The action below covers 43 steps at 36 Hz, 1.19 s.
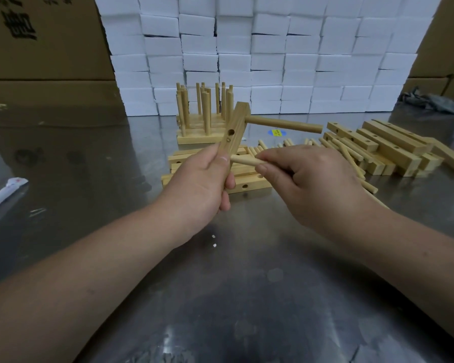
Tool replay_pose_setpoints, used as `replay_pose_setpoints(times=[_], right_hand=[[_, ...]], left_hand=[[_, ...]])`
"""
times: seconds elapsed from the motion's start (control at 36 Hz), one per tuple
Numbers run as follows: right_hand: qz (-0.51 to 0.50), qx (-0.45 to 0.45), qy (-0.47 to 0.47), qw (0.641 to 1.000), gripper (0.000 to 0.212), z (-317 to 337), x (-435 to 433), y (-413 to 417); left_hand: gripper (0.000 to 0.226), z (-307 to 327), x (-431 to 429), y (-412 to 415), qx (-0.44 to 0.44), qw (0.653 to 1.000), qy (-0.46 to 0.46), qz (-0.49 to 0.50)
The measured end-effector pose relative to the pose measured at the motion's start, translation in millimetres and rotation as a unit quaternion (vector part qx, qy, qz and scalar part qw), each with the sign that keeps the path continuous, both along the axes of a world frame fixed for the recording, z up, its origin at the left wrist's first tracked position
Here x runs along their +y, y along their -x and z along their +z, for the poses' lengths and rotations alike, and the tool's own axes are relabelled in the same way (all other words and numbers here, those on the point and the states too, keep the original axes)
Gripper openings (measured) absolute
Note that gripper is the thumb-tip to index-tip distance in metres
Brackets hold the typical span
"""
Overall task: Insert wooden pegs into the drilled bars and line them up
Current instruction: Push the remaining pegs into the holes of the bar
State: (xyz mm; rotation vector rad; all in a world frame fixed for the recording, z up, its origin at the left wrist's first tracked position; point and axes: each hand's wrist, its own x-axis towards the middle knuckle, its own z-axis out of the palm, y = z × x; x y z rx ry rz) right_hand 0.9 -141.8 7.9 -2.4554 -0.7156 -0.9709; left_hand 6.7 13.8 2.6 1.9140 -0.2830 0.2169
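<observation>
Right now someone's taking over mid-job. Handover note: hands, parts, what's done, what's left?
Hands: the left hand holds a drilled bar tilted above the steel table. The right hand pinches a second peg, its tip at the bar's lower part and not visibly in a hole.
Done: one peg is seated near the bar's top end, and pegged bars stand at the back.
Left: seat this peg. The middle hole is open. Empty bars lie to the right, and loose pegs lie behind the right hand.
</observation>
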Motion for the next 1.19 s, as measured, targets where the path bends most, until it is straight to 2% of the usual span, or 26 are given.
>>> replay_pose_setpoints(times=[0.17,0.33,0.44,0.56,0.75,0.83,0.92,0.97,1.03,1.08,1.14,1.19], right_hand=[[0.044,0.145,-0.137,0.979,0.013,-3,-3,-4],[0.060,0.254,-0.269,0.927,0.024,-1,0,-5],[0.061,0.250,-0.298,0.919,0.024,-1,3,-6],[0.056,0.261,-0.323,0.908,0.023,-1,3,-8],[0.039,0.239,-0.334,0.911,0.021,-1,1,-11],[0.047,0.258,-0.346,0.901,0.032,-1,1,-12],[0.055,0.268,-0.329,0.904,0.028,3,-3,-11],[0.026,0.257,-0.313,0.914,0.022,6,-9,-11],[-0.042,0.230,-0.266,0.935,0.025,11,-19,-15],[-0.149,0.212,-0.169,0.951,0.027,18,-31,-24],[-0.270,0.242,-0.047,0.931,0.028,24,-43,-32],[-0.334,0.287,0.041,0.897,0.025,25,-52,-38]], left_hand=[[0.028,0,1,1,-0.025,0.999,-0.031,-0.013],[0.027,2,1,2,-0.069,0.996,-0.050,-0.034],[0.025,5,3,1,-0.071,0.996,-0.032,-0.040],[0.032,6,5,-1,-0.029,0.999,0.009,-0.037],[0.034,-2,4,-3,-0.053,0.996,-0.072,0.016],[0.038,-4,5,-6,-0.047,0.996,-0.064,0.031],[0.041,-6,4,-10,-0.032,0.997,-0.010,0.065],[0.041,-6,5,-14,-0.008,0.994,0.057,0.094],[0.040,-3,8,-19,0.026,0.985,0.125,0.120],[0.041,0,11,-23,0.059,0.973,0.175,0.141],[0.041,0,13,-25,0.082,0.964,0.200,0.152],[0.041,-2,13,-25,0.089,0.966,0.194,0.149]])
